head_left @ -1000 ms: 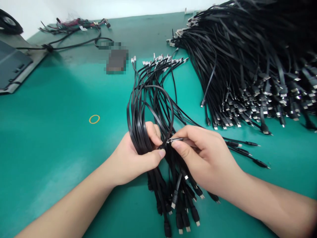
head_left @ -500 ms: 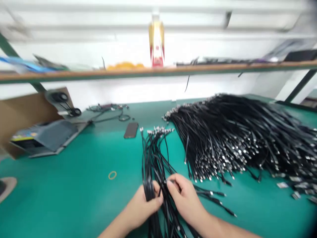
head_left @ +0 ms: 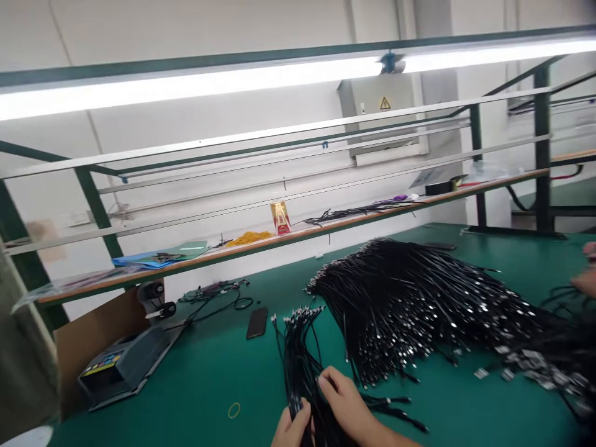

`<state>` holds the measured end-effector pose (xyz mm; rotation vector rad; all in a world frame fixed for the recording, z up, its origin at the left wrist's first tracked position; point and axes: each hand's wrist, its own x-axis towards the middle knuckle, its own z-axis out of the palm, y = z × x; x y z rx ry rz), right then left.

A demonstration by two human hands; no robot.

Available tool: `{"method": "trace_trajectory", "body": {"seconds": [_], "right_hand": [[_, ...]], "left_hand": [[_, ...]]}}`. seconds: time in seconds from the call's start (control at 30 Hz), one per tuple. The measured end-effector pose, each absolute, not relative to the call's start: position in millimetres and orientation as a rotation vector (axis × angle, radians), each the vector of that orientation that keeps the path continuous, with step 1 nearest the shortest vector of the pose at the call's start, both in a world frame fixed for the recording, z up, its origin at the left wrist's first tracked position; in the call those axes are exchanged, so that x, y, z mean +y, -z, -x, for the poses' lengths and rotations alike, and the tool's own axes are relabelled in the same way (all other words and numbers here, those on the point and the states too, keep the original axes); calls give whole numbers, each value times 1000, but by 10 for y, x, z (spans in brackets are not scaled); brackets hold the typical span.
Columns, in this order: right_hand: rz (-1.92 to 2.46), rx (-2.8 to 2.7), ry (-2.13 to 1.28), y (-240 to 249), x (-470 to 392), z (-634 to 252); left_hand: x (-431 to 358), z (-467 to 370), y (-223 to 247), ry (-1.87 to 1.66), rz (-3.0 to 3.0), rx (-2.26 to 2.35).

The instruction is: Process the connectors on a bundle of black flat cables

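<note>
My left hand [head_left: 293, 425] is closed around a bundle of black cables [head_left: 294, 354] at the bottom middle of the head view. The bundle's metal-tipped ends fan out on the green table, away from me. Just to its right, my right hand [head_left: 347, 406] pinches among the same cables with thumb and fingers together; how many it grips is hidden. A few loose cable ends [head_left: 395, 410] stick out to the right beyond that hand. The lower part of the bundle drops out of the picture. Left of my hands lies a yellow rubber band [head_left: 234, 410].
A large heap of black cables [head_left: 395, 298] covers the table's right half. Another person's hand [head_left: 587, 273] shows at the right edge. A phone [head_left: 257, 323] and a grey machine [head_left: 123, 366] are on the left. Above runs a shelf [head_left: 307, 237] with yellow bands [head_left: 249, 238].
My view has tilted up and turned, so the lamp and shelf frame show and my hands sit lower in the picture. Both hands still hold the cables. Another person's hand has come into view.
</note>
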<state>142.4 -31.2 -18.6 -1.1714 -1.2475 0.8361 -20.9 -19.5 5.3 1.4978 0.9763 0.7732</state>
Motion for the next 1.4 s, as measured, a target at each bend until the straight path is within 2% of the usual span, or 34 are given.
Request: {"method": "trace_trajectory", "body": {"seconds": [0.17, 0.37, 0.53, 0.63, 0.9, 1.07, 1.4], "right_hand": [[929, -1125, -1246, 103, -384, -1443], [824, -1071, -1281, 92, -440, -1569], [974, -1312, -1136, 63, -435, -1684], [1098, -1500, -937, 67, -513, -1719], [1205, -1868, -361, -40, -800, -1789], [1288, -1976, -307, 21, -734, -1821], [1475, -2073, -155, 77, -627, -1837]], "left_hand": [[-165, 156, 67, -765, -1563, 962], [-172, 146, 193, -792, -1506, 1050], [-173, 131, 96, -996, -1355, 1171], [-192, 116, 17, -1083, -1313, 1232], [-356, -20, -255, -1066, -1442, 1379], [-417, -50, -281, -996, -1483, 1421], [-178, -22, -5, -1024, -1449, 1387]]}}
